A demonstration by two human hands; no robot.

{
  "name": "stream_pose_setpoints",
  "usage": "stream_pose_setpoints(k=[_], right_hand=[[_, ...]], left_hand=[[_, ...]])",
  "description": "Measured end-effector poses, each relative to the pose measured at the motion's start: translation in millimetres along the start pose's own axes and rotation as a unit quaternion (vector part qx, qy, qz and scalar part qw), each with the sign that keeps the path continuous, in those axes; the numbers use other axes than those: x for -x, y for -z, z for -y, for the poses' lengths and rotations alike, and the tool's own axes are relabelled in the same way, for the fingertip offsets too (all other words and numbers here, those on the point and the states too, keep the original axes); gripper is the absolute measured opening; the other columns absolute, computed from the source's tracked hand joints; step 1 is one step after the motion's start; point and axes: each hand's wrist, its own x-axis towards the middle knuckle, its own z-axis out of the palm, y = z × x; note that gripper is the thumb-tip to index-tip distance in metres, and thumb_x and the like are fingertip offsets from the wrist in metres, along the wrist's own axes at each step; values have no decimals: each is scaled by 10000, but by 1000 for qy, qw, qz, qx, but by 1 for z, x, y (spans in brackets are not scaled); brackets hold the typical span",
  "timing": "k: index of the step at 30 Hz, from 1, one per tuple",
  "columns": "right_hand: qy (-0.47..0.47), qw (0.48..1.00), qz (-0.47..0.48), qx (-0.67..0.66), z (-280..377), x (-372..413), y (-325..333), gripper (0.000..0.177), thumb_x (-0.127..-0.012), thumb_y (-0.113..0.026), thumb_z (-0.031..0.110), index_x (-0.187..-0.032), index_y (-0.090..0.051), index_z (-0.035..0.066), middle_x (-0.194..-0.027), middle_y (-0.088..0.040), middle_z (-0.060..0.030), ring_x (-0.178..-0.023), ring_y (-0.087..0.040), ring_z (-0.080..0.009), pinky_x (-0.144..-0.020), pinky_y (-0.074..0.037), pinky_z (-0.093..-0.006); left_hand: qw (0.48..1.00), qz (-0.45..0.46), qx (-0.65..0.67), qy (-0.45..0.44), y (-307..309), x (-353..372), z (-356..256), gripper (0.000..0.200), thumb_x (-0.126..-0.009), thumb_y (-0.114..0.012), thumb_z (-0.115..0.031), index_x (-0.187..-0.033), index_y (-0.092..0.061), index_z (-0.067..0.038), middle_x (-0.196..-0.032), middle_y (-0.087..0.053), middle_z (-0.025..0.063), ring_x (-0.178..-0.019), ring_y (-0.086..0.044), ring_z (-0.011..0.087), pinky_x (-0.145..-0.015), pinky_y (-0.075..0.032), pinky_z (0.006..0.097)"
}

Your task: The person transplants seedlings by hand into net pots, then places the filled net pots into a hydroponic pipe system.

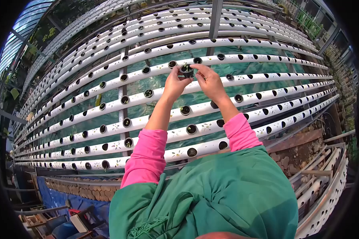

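Head view: grips dark seedling pot (186,73) in left hand (174,83) over white pipes (136,96); curls right hand (210,83) alongside, pinch unclear. Could bruise stems (186,67) by pinching, drop pot by slackening.

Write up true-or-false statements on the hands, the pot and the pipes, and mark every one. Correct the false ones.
1. The left hand holds a small dark pot with a green seedling in it. True.
2. The right hand hangs down at the person's side. False: it is raised, close by the pot.
3. The pipes are black. False: they are white, with dark holes.
4. Green sheeting shows between the pipes. True.
5. The person's sleeves are yellow. False: they are pink.
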Motion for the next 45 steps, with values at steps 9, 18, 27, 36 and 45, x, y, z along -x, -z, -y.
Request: stream_pose_setpoints(k=[9, 18, 27, 36, 45], right_hand=[[-54, 995, 57, 69, -36, -46, -43, 124, -795, -607, 64, -913, -593, 30, -824, -652, -160, -773, -634, -333, -685, -483, -409], [-132, 981, 29, 140, -109, -130, -98, 174, -769, -653, 119, -923, -648, 36, -863, -686, -134, -817, -660, -297, -753, -508, -375], [-161, 967, 46, 193, -188, -204, -159, 309, -765, -691, 182, -1039, -629, 54, -881, -682, -92, -810, -657, -226, -744, -505, -338], [-188, 951, 70, 233, -240, -236, -196, 412, -731, -654, 139, -1129, -588, 53, -1030, -678, -127, -973, -643, -281, -856, -488, -353], [-207, 929, 71, 297, -266, -253, -203, 404, -732, -657, 171, -1120, -606, 68, -1018, -678, -127, -967, -642, -282, -847, -492, -365]], left_hand=[[999, -3, -47, -5, 28, -32, 60, 665, -729, -771, -189, -1307, -473, -52, -1248, -566, 127, -1143, -568, 211, -918, -475, 338], [925, -37, -374, 53, 51, -93, 136, 845, -743, -742, -234, -1435, -295, -48, -1480, -322, 148, -1363, -320, 276, -1111, -301, 364], [905, -33, -416, 75, 64, -156, 159, 697, -775, -698, -192, -1379, -383, -44, -1423, -402, 120, -1337, -367, 281, -1080, -342, 440], [894, -45, -445, 38, 57, -156, 166, 486, -795, -604, -74, -1243, -489, 76, -1286, -479, 206, -1264, -441, 329, -1046, -387, 357], [890, -4, -453, 39, 68, -152, 151, 620, -748, -713, -201, -1256, -468, 57, -1348, -456, 216, -1278, -432, 319, -1066, -372, 358]])
